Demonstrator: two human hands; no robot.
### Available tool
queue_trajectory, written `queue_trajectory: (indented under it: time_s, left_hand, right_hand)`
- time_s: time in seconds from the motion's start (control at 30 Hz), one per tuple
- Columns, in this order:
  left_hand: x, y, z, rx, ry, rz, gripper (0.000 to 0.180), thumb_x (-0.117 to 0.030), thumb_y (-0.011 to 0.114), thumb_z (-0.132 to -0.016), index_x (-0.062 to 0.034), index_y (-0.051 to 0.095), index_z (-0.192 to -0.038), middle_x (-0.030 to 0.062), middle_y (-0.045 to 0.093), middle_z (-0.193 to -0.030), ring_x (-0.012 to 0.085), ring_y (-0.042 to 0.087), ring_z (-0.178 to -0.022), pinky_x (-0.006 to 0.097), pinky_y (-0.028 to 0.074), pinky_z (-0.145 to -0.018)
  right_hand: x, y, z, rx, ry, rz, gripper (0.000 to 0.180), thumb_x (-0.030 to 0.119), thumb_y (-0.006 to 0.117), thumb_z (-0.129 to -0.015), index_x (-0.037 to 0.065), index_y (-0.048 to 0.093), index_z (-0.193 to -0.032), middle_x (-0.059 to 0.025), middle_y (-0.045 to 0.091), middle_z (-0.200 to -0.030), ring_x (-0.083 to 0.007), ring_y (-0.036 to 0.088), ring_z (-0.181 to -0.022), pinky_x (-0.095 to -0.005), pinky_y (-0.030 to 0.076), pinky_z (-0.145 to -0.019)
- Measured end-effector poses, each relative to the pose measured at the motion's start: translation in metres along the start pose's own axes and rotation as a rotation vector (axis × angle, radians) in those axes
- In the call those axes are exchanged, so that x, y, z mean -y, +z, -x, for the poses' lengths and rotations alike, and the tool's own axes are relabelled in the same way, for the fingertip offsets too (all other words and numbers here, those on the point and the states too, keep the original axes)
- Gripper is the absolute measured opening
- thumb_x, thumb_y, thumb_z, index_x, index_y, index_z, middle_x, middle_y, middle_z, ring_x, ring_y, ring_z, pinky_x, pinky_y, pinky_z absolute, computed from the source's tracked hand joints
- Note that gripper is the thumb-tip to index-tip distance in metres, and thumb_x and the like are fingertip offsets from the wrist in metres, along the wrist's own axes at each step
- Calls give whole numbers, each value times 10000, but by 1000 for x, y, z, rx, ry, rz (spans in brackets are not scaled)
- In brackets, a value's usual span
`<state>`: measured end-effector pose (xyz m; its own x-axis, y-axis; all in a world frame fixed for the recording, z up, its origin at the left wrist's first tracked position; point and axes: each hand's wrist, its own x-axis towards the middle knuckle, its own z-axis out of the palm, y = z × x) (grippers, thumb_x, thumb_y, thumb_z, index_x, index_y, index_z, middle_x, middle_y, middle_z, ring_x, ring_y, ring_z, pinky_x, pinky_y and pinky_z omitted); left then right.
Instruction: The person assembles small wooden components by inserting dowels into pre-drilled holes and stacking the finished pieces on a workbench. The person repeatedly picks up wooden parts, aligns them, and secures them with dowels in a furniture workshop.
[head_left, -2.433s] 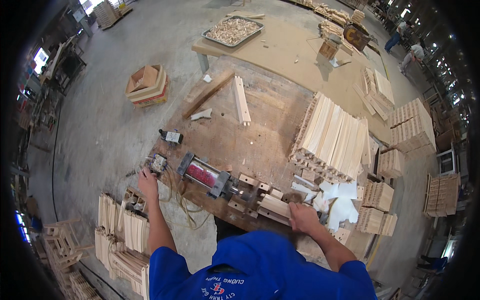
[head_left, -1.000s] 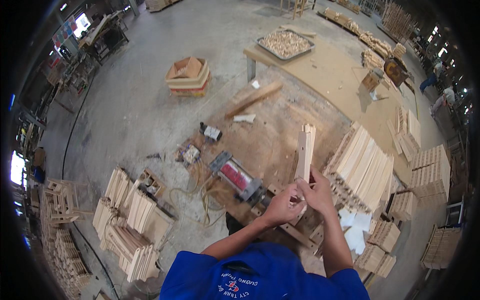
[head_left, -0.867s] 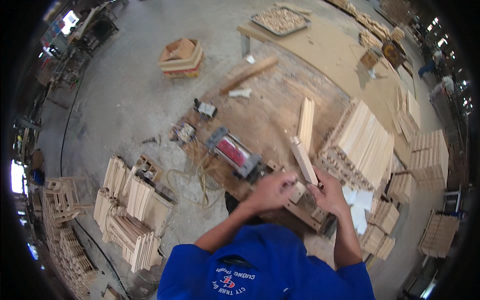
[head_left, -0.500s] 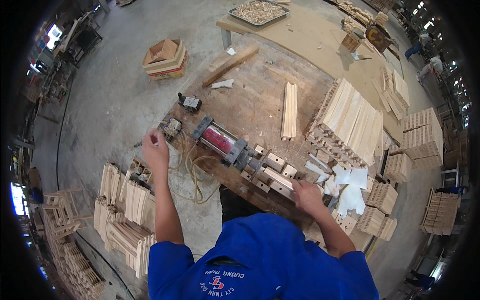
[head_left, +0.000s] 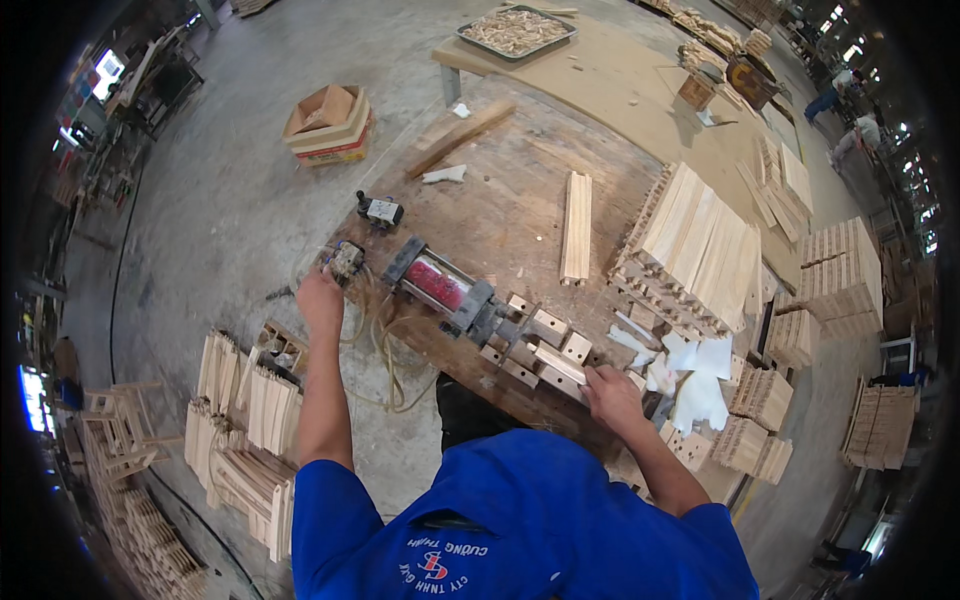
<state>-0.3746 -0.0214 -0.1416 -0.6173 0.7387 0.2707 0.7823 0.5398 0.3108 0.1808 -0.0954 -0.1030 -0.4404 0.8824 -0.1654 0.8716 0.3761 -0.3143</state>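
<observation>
My left hand point(head_left: 320, 300) is at the small valve point(head_left: 346, 259) with hoses on the left edge of the bench, its fingers closed against the valve's near side; the fingertips are partly hidden. My right hand point(head_left: 614, 398) grips the right end of a short wooden piece point(head_left: 557, 362), which lies in a jig of drilled wooden blocks point(head_left: 549, 322). Left of the jig, an air cylinder point(head_left: 438, 283) with a red-tinted barrel points its rod end toward the piece.
Slats are stacked point(head_left: 690, 235) on the bench's right, beside white foam scraps point(head_left: 700, 400). A slat bundle point(head_left: 576, 228) and a wooden bar point(head_left: 460, 138) lie farther back. Wooden parts point(head_left: 240, 420) stand at lower left. A carton point(head_left: 328, 125) sits on the floor; a dowel tray point(head_left: 517, 32) is beyond.
My left hand has come down and inward from the air to the valve, its fingers closing there. My right hand stays at the end of the wooden piece, almost unmoved.
</observation>
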Motion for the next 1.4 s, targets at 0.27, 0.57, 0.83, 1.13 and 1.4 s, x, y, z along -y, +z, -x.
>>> queue_trajectory:
  time_s: [0.27,0.57,0.83,1.13,1.4]
  left_hand:
    - [8,9,-9,98,118,-138,360,-344,566,-1053,-23,681,-938,240,731,-892,450,712,-853,565,537,-752]
    - [13,5,-17,99,148,-7,339,-341,633,-1020,-28,688,-903,231,717,-860,447,701,-852,556,535,-755]
    - [25,3,-32,151,192,83,331,-342,666,-991,-25,733,-925,246,728,-900,445,705,-858,544,535,-778]
    - [66,17,-31,115,334,262,296,-295,569,-985,-51,733,-1011,231,725,-986,443,689,-986,548,542,-872]
    - [80,-32,-1,305,-11,584,336,-336,617,-1008,-28,694,-1119,258,717,-1027,462,681,-994,554,535,-878]
  right_hand:
    - [4,1,-8,-14,-48,41,367,267,688,-955,71,668,-1265,-130,678,-1080,-342,693,-1014,-472,580,-860]
    - [5,-6,-1,56,38,48,310,258,676,-970,51,709,-1197,-157,723,-1073,-396,702,-961,-492,579,-825]
    - [19,-3,2,47,98,78,257,278,653,-993,91,684,-1167,-158,699,-1028,-412,693,-946,-529,570,-812]
    - [42,-3,-4,23,132,118,192,239,614,-979,65,675,-1032,-226,692,-1015,-451,673,-957,-557,545,-805]
    - [96,14,18,-41,343,443,303,207,580,-1012,21,679,-1230,-270,663,-1146,-483,650,-1055,-566,524,-903]
